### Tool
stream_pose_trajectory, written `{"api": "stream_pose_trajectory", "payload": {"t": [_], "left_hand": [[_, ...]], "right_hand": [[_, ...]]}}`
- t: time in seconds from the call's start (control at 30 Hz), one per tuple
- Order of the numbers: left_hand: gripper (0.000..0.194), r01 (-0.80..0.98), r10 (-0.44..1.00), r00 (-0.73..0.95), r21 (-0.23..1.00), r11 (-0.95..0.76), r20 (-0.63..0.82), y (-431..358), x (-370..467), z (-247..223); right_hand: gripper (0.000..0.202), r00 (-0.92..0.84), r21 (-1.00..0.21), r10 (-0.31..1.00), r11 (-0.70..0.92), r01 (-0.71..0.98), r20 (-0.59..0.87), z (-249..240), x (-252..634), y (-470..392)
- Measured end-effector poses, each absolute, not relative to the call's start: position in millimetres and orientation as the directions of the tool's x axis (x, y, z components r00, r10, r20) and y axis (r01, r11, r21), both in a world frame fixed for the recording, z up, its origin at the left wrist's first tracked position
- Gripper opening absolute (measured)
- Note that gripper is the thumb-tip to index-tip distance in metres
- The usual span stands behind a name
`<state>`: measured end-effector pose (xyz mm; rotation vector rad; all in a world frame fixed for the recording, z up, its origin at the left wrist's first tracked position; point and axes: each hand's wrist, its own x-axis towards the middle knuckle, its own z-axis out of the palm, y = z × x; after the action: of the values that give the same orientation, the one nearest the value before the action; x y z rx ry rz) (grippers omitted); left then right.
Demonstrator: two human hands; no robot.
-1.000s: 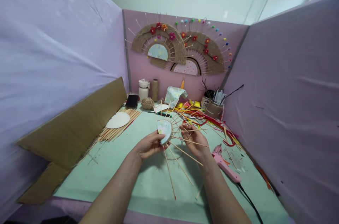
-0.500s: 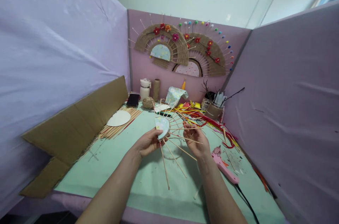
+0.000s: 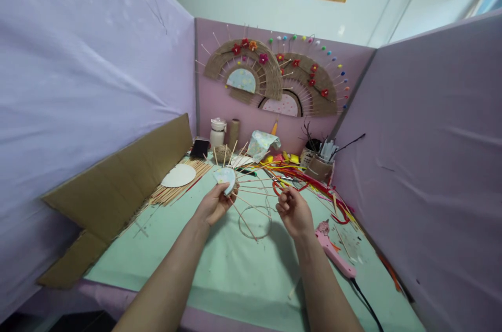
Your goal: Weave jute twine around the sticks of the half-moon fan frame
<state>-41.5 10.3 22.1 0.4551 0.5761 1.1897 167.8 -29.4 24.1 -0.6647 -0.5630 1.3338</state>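
My left hand (image 3: 215,205) grips a half-round, pale blue patterned piece (image 3: 225,177) by its lower edge, thumb on its face. Thin wooden sticks (image 3: 245,217) fan out from its curved rim, upward, to the right and downward. To the right, my right hand (image 3: 295,213) is closed with its fingers curled and pressed together near the stick ends. What it pinches, if anything, is too small to make out. Between the hands, a loop of thin twine (image 3: 240,225) lies on the green table cover (image 3: 235,274), a strand running up toward the sticks.
A pink glue gun (image 3: 337,256) lies beside my right forearm. Red-handled scissors (image 3: 279,185) and coloured stems (image 3: 314,181) lie behind. Left are loose sticks (image 3: 167,196), a white oval (image 3: 179,175) and cardboard (image 3: 117,175). A twine ball (image 3: 222,154) and white bottle (image 3: 217,133) stand at back.
My left hand has carried the half-round piece with its sticks leftward and turned it, so the sticks point differently. The right hand is now farther from the piece, and the twine loop shows more fully.
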Motion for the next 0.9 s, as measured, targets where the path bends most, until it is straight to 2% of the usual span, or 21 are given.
{"api": "stream_pose_trajectory", "payload": {"t": [0.17, 0.3, 0.5, 0.73, 0.83, 0.9], "left_hand": [[0.017, -0.702, 0.976, 0.151, 0.679, 0.215, -0.154, 12.8, -41.3, 18.7], [0.018, -0.653, 0.975, 0.164, 0.724, 0.222, -0.152, 9.9, -39.2, 18.5], [0.016, -0.586, 0.941, 0.284, 0.743, 0.324, -0.186, 3.5, -37.9, 23.1], [0.014, -0.559, 0.892, 0.394, 0.713, 0.423, -0.220, 0.2, -39.7, 25.5], [0.017, -0.499, 0.843, 0.500, 0.729, 0.467, -0.197, -2.9, -41.1, 23.4], [0.023, -0.461, 0.806, 0.568, 0.746, 0.480, -0.168, -6.7, -41.0, 22.5]], "right_hand": [[0.013, 0.172, -0.760, 0.975, 0.215, -0.613, 0.138, 29.1, 160.6, -35.7], [0.010, 0.169, -0.745, 0.970, 0.243, -0.621, 0.176, 31.9, 161.5, -37.6], [0.013, 0.089, -0.630, 0.993, 0.119, -0.767, 0.078, 32.1, 171.7, -34.3], [0.004, -0.034, -0.467, 0.995, -0.073, -0.881, -0.090, 26.1, 176.2, -28.2], [0.009, 0.006, -0.450, 0.981, -0.082, -0.889, -0.193, 24.4, 175.1, -25.3], [0.011, -0.006, -0.450, 0.979, -0.100, -0.887, -0.205, 23.8, 173.3, -24.6]]}}
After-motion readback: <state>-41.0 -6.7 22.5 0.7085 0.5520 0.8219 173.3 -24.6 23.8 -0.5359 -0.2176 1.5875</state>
